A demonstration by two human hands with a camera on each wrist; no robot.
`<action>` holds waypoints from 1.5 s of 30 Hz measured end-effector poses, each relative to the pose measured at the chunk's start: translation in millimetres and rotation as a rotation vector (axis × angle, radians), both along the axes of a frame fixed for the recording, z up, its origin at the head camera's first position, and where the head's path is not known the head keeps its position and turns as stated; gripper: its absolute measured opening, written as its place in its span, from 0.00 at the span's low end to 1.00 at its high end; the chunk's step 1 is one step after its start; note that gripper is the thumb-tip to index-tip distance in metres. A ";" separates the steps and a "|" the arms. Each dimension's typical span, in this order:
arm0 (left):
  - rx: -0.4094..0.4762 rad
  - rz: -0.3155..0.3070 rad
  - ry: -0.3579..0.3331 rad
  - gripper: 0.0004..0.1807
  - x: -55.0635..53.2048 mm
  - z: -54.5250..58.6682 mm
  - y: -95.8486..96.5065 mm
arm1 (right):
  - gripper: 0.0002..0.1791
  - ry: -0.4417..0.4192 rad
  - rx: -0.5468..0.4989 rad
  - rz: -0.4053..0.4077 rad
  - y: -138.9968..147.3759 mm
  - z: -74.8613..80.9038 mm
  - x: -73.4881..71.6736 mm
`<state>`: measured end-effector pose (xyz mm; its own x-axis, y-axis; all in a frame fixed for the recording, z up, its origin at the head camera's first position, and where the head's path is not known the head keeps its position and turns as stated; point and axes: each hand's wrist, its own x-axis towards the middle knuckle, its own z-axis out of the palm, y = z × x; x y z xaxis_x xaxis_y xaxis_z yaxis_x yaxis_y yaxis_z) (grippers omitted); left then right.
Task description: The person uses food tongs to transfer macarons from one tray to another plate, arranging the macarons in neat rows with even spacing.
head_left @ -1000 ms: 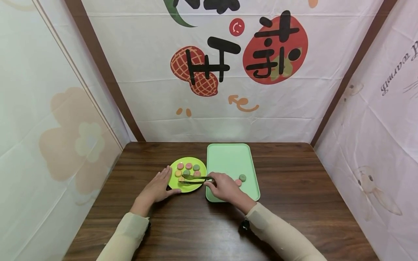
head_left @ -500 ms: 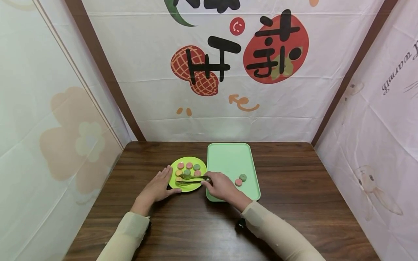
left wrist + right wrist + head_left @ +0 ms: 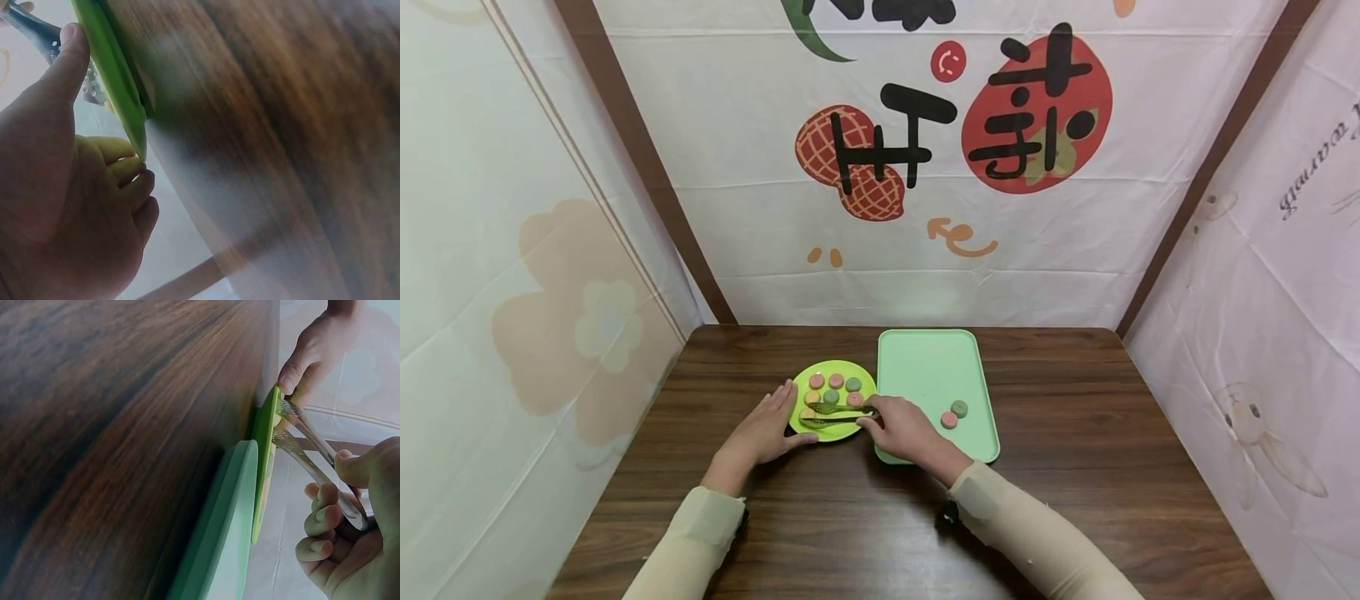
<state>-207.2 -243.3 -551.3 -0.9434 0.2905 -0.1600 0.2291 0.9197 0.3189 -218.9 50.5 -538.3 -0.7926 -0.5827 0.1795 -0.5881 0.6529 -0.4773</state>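
My left hand holds the rim of a lime-green plate at its left side, thumb on the near edge and fingers along the far-left edge. With my right hand I grip metal tongs with perforated tips. The tongs reach leftward over the plate, arms slightly apart, with a yellow macaron at their tips. Several other macarons sit on the plate, among them a pink macaron, a green macaron and a second yellow macaron. The tongs partly cover the front ones.
A mint-green tray lies just right of the plate, under my right hand. On it are a green macaron and a pink macaron, side by side. The dark wooden table meets printed cloth walls at its back and sides.
My right hand and the tongs have shifted a little to the left, and the yellow macaron at the tips has moved left with them. My left hand stays on the plate.
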 end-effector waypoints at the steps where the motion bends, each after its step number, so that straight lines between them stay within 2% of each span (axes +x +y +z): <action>1: -0.001 0.001 0.000 0.62 -0.2 0.1 0.3 | 0.10 0.003 0.002 0.000 0.0 -0.7 -0.1; 15: -0.003 -0.003 -0.005 0.62 -1.8 -3.0 -0.8 | 0.09 0.004 -0.009 -0.001 -0.9 -2.4 -0.1; 24: -0.005 0.003 -0.008 0.63 -2.2 -2.7 -0.5 | 0.13 -0.018 -0.011 -0.023 0.3 -2.6 1.0; 33: 0.005 0.004 -0.014 0.63 -0.6 -1.9 0.2 | 0.20 -0.027 -0.074 -0.044 11.6 4.7 5.7; 45: 0.003 0.002 -0.010 0.62 -2.1 -3.5 -1.1 | 0.17 -0.011 -0.157 -0.075 34.4 9.6 10.0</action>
<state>-209.2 -244.4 -554.8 -0.9422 0.2895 -0.1687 0.2243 0.9190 0.3244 -208.9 84.9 -528.7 -0.8350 -0.4877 0.2548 -0.5351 0.6116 -0.5828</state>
